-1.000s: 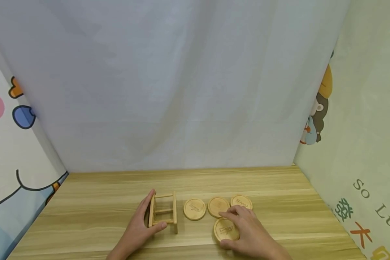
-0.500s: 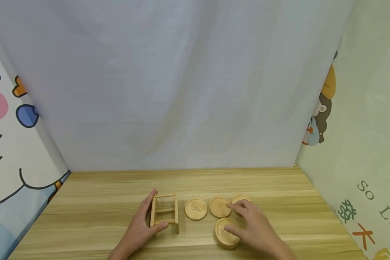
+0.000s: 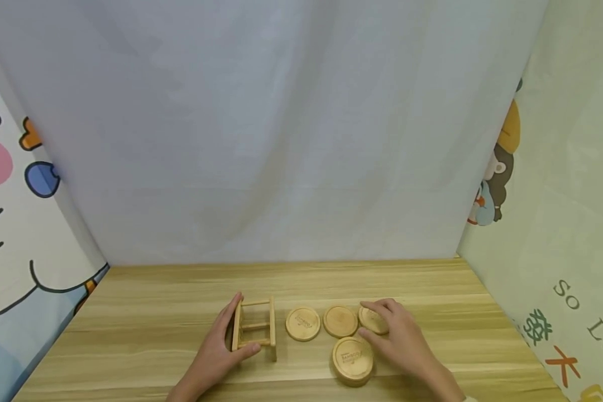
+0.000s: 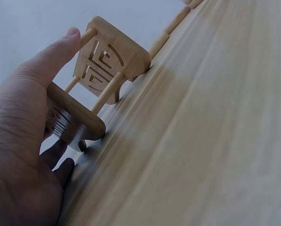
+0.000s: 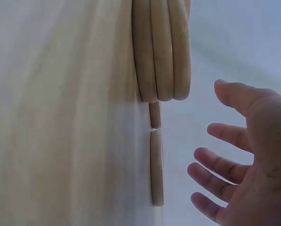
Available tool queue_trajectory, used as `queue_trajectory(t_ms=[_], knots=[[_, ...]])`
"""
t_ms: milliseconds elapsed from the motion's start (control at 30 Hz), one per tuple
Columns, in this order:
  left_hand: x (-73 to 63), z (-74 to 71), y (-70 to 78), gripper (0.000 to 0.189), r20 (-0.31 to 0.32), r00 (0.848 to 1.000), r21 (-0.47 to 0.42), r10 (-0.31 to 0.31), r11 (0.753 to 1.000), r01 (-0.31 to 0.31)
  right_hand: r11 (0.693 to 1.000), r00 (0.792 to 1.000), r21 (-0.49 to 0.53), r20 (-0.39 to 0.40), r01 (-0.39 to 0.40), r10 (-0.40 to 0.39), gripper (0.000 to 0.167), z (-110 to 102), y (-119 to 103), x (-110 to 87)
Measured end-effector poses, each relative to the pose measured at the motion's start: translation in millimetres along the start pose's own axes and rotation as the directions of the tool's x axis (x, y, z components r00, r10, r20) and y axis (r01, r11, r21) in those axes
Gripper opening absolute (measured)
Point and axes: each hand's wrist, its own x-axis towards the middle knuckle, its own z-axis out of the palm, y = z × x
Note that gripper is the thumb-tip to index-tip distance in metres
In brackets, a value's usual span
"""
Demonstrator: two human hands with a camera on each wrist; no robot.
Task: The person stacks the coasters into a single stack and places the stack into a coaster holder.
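Note:
My left hand [image 3: 213,349] holds a small wooden coaster rack [image 3: 255,325] between thumb and fingers. In the left wrist view the rack [image 4: 107,59] shows two carved end plates joined by dowels, standing on the table. My right hand [image 3: 399,338] hovers with fingers spread over the far-right round wooden coaster [image 3: 373,320], partly covering it. A stack of coasters [image 3: 352,360] stands just left of that hand; in the right wrist view the stack [image 5: 161,52] is three thick. The right hand [image 5: 253,155] there has nothing between its fingers.
Two more coasters lie flat in a row right of the rack: a left coaster [image 3: 303,324] and a middle coaster [image 3: 340,321]. The wood-grain table [image 3: 181,290] ends at a pale grey curtain [image 3: 281,167]. Printed cloth [image 3: 558,223] hangs at the right side.
My right hand has let go of the coaster on top of the stack and moved up and right to the far-right coaster. The left hand and the rack keep their place.

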Motion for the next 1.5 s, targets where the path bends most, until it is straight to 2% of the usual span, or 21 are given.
queue_trajectory(t_ms=[367, 833, 1067, 1267, 1500], knots=[[-0.4, -1.1, -1.4, 0.113, 0.007, 1.000, -0.017, -0.006, 1.000, 0.006, 1.000, 1.000, -0.027, 0.009, -0.015, 0.015, 0.057, 3.6, 17.1, 6.4], [-0.1, -1.2, -0.1, 0.114, 0.016, 1.000, -0.032, -0.009, 0.999, 0.010, 0.999, 0.999, -0.044, 0.033, -0.028, 0.029, 0.070, 8.6, 27.2, 14.2], [-0.4, -1.3, 0.7, 0.114, 0.016, 1.000, -0.030, -0.012, 0.999, 0.013, 0.997, 0.996, -0.040, 0.062, -0.059, 0.062, 0.075, 11.7, 32.8, 16.4], [0.0, -1.6, 1.6, 0.114, 0.018, 1.000, -0.028, -0.020, 0.999, 0.021, 0.996, 0.992, -0.032, 0.094, -0.087, 0.090, 0.075, 13.3, 37.2, 16.8], [0.4, -0.6, -0.7, 0.113, 0.008, 1.000, -0.025, 0.001, 1.000, -0.001, 0.994, 0.989, -0.036, 0.107, -0.102, 0.106, 0.070, 14.9, 41.0, 15.3]])
